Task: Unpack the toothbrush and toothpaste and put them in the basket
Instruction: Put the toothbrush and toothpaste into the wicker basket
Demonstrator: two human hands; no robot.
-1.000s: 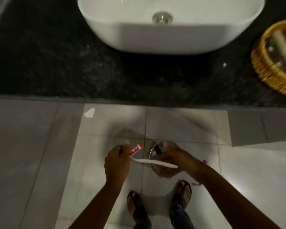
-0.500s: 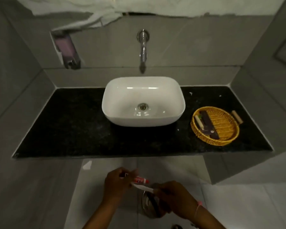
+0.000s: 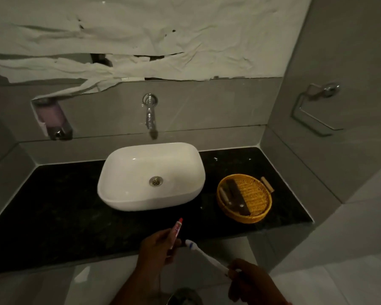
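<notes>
Dim bathroom w/ grey tiled walls; black stone table [image 3: 53, 216] is carrying a white basin [image 3: 151, 176] under a chrome tap [image 3: 150, 115], and a yellow wicker basket [image 3: 244, 198] is sitting to the right of the basin, well apart from the hands. Basket is already holding a dark flat item and a pale cylindrical one; can't tell what they are.

Left hand [image 3: 155, 249] is gripping the toothpaste [image 3: 176, 233], a small red-and-white tube, fingers curled round its lower half, cap end pointing up over the table's front edge. Right hand [image 3: 251, 280] is pinching the toothbrush [image 3: 207, 257] by the handle end, fingers closed on it, bristle head pointing up-left and sitting just beside the left hand's fingers. No wrapper is showing on either item as far as the dim light lets me see, so unpacking looks done, imo.

Step in hand: carrying both toward the basket. Next move is calling for a reach fwd and to the right, over the table edge, past the basin's corner, then lowering each item into the free part of the basket and letting go. Toothbrush is long, so laying it flat across the weave looks safest.
</notes>
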